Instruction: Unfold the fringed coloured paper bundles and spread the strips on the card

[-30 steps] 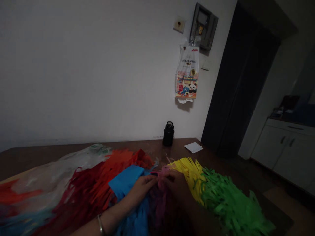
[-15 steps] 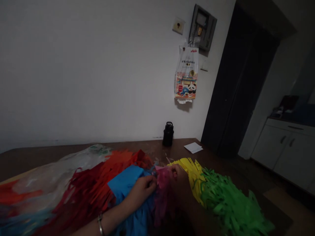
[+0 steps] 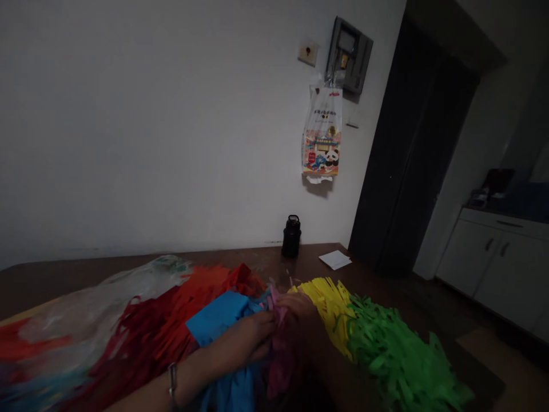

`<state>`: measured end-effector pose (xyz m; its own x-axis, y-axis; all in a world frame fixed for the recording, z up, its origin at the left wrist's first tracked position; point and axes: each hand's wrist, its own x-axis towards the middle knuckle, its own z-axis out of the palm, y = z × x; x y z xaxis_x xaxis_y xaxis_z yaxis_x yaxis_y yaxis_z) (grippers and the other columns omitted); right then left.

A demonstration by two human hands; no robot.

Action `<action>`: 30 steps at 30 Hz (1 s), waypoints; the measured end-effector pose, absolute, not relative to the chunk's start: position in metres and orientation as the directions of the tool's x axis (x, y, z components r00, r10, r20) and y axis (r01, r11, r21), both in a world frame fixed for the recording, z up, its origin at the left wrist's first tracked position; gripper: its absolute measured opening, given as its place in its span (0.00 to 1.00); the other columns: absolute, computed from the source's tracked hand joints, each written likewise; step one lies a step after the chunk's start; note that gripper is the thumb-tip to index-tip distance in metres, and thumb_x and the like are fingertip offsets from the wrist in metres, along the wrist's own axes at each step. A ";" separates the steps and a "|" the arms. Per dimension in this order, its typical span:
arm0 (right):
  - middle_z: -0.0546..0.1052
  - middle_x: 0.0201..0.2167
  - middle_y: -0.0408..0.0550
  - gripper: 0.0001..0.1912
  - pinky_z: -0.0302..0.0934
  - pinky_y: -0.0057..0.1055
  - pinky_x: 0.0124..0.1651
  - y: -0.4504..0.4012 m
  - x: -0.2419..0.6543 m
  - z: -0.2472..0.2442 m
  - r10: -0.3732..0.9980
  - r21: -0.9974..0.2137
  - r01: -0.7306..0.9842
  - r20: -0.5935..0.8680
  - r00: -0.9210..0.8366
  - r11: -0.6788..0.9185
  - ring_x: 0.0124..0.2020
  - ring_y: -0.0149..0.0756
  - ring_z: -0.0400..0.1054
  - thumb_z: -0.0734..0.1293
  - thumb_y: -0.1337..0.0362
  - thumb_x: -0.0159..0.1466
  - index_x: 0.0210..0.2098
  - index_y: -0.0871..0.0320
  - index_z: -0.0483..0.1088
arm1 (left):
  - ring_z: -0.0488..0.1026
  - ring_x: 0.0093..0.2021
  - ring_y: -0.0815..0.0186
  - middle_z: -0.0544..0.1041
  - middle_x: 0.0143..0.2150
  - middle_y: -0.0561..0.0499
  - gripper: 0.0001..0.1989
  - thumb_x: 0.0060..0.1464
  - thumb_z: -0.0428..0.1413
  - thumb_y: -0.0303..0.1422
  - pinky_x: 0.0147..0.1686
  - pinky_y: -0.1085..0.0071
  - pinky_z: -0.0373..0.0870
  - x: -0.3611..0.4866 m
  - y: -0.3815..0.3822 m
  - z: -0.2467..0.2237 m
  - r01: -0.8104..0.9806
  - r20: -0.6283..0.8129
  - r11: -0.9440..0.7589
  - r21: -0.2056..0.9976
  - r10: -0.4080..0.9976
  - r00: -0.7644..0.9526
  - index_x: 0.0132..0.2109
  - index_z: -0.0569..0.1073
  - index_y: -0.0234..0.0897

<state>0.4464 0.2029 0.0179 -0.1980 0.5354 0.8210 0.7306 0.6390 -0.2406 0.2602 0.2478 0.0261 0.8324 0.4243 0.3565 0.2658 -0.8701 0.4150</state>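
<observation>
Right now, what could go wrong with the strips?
The pink strips are bunched between the left hand and right hand, so they could crease or tangle.

The blue strips lie right under the left forearm; an arm shift might drag them.

The yellow strips meet the green ones, so those colours may mix.

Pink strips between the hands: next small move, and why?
I'd probably have the left hand pinch the pink strips near their top and smooth them downward. They look bunched and lie right beside the blue strips. The right hand is already at their upper end, so it could steady them; its actual grip is too dim to confirm.
</observation>
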 end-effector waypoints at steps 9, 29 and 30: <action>0.68 0.22 0.43 0.10 0.50 0.34 0.38 0.207 0.463 0.016 0.527 -0.258 0.894 0.849 0.028 0.368 0.26 0.36 0.62 0.57 0.69 0.63 0.25 0.56 0.60 | 0.70 0.46 0.59 0.72 0.44 0.46 0.08 0.64 0.45 0.32 0.47 0.62 0.67 0.268 0.243 0.041 0.397 0.558 -0.799 0.452 0.601 0.573 0.46 0.68 0.38; 0.76 0.24 0.51 0.20 0.56 0.32 0.30 0.204 0.554 0.022 0.223 -0.745 0.666 0.657 0.720 0.047 0.25 0.42 0.68 0.55 0.50 0.65 0.28 0.56 0.68 | 0.72 0.33 0.60 0.75 0.31 0.51 0.16 0.63 0.44 0.43 0.36 0.66 0.70 0.240 0.269 0.032 0.398 0.590 -0.771 0.497 0.637 0.496 0.35 0.70 0.41; 0.75 0.24 0.51 0.20 0.56 0.32 0.30 0.201 0.558 0.024 0.164 -0.769 0.637 0.635 0.755 0.052 0.25 0.42 0.68 0.55 0.49 0.65 0.29 0.57 0.68 | 0.73 0.33 0.60 0.75 0.31 0.51 0.17 0.63 0.43 0.45 0.34 0.66 0.70 0.237 0.277 0.034 0.419 0.586 -0.723 0.549 0.690 0.425 0.36 0.69 0.40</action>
